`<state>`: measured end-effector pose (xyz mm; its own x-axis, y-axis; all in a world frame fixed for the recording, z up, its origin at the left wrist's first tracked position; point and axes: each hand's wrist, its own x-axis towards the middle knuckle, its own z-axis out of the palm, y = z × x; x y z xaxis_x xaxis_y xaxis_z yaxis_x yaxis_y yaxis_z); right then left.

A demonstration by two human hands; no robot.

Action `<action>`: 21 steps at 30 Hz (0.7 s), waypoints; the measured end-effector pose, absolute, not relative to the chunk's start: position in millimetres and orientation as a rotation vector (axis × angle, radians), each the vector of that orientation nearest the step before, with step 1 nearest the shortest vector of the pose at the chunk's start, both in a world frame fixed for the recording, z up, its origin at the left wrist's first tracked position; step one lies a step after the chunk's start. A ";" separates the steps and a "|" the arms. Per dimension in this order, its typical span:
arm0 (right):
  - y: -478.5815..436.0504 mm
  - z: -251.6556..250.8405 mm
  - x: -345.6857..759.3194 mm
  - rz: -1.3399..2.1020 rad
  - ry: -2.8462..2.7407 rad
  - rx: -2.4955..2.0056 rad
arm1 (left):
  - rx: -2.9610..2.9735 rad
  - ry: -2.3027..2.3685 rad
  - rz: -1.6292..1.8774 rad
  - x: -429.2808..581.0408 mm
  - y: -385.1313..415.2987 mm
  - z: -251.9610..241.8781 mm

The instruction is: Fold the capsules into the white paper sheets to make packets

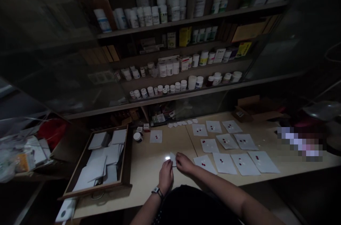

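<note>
The left hand (165,174) and the right hand (184,164) meet low over the counter, fingertips drawn together on a small white paper (173,157) between them. Both seem to pinch it, with little gap between thumb and fingers; how firmly, or whether anything lies inside, cannot be told. The step looks like folding. It calls for light fingertip pressure, one hand steadying the paper while the other runs the crease flat, kept low and level so that any contents stay in and no corner gapes.

Left of the grip, an open wooden drawer (128,161) holds loose stacks of white slips (93,163). Right of the grip, flat sheets (246,171) each carry a few red and pale pills (257,158); one more such sheet (152,140) lies beyond the grip, slightly left, near a white-capped bottle (137,137). Farther beyond, the shelf bottles (169,68) hide their contents, as does a cardboard box (249,107) beyond to the right.
</note>
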<state>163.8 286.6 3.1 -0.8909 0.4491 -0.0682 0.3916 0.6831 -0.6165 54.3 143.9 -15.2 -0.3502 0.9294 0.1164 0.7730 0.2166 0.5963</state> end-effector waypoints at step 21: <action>293.8 22.7 154.1 1.002 -2.653 -1.228 | 1.678 2.124 0.625 43.5 167.5 10.2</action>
